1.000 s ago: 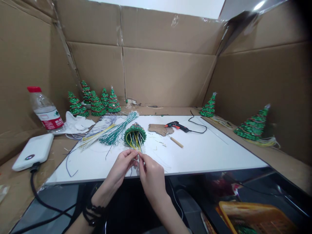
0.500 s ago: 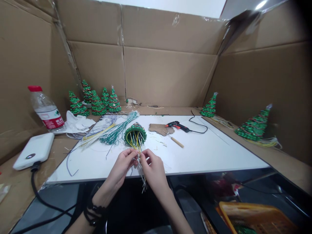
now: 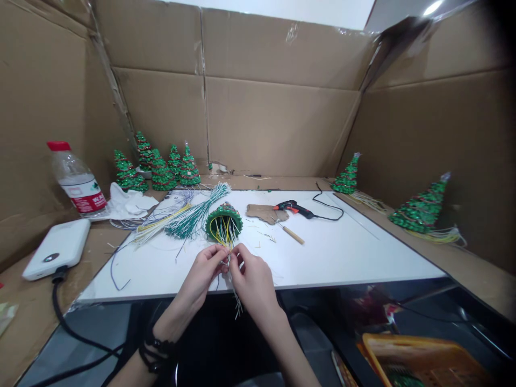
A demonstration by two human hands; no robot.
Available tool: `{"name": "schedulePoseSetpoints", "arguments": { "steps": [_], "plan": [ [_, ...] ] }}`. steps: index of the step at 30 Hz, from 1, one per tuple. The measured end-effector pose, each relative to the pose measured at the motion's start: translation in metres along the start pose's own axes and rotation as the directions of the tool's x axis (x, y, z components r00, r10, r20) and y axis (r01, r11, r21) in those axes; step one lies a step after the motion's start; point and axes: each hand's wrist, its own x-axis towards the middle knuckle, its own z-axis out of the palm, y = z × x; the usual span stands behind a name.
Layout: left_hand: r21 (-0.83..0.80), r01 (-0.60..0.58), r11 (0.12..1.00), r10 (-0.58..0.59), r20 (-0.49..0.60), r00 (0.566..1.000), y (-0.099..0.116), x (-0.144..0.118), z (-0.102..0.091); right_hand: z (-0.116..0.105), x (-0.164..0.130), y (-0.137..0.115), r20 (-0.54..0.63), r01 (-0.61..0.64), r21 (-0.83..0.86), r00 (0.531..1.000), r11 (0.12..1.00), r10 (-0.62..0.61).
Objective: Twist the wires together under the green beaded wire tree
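Three tall walls of brown corrugated cardboard [image 3: 278,118], creased and taped, around the workspace. One flat white board [image 3: 346,252], smooth and rectangular, on the tabletop [image 3: 28,317]. One white rounded box [image 3: 56,248] at the left edge, a thick black cable plugged into it. One clear plastic bottle [image 3: 76,180], red cap, red-and-white label, upright at far left. One crumpled white cloth [image 3: 127,203] beside it.

Seven finished beaded trees, cone-shaped, bumpy green with red bands: five clustered at back left [image 3: 159,166], two along the right wall, one nearer the corner [image 3: 345,176] and one larger [image 3: 421,207] with loose wire ends at its base. One fan-shaped bundle of green and white wires [image 3: 193,212] on the board, thin purple and yellow strands alongside. One black and orange glue gun [image 3: 292,208] with a black cord, lying on a ragged brown cardboard scrap [image 3: 264,212]. One short wooden-handled tool [image 3: 292,234] just beside it.

One unfinished tree [image 3: 223,220] lying on its side on the board, open base toward the camera, yellow, green and white wire stems [image 3: 226,236] spilling out. Left hand [image 3: 199,277] and right hand [image 3: 252,277] close together at the board's near edge, fingertips pinched on those stems, loose ends trailing below. Black bands on the left wrist.
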Motion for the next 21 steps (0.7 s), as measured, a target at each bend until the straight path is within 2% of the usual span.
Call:
{"name": "schedulePoseSetpoints", "arguments": {
  "steps": [6,14,21],
  "plan": [
    [-0.032,0.017,0.999,-0.017,0.002,1.000,0.002,0.000,0.000,-0.002,0.001,-0.003,0.003,0.032,-0.121,0.999,0.992,-0.032],
    [-0.043,0.042,0.998,-0.042,0.010,0.999,0.005,-0.002,0.000,-0.011,0.003,-0.005,0.021,0.045,-0.183,0.999,0.982,-0.041],
    [-0.107,0.077,0.991,-0.078,-0.005,0.997,0.006,0.000,-0.003,-0.008,0.004,-0.009,0.005,0.014,-0.237,1.000,0.971,-0.013]
  ]
}}
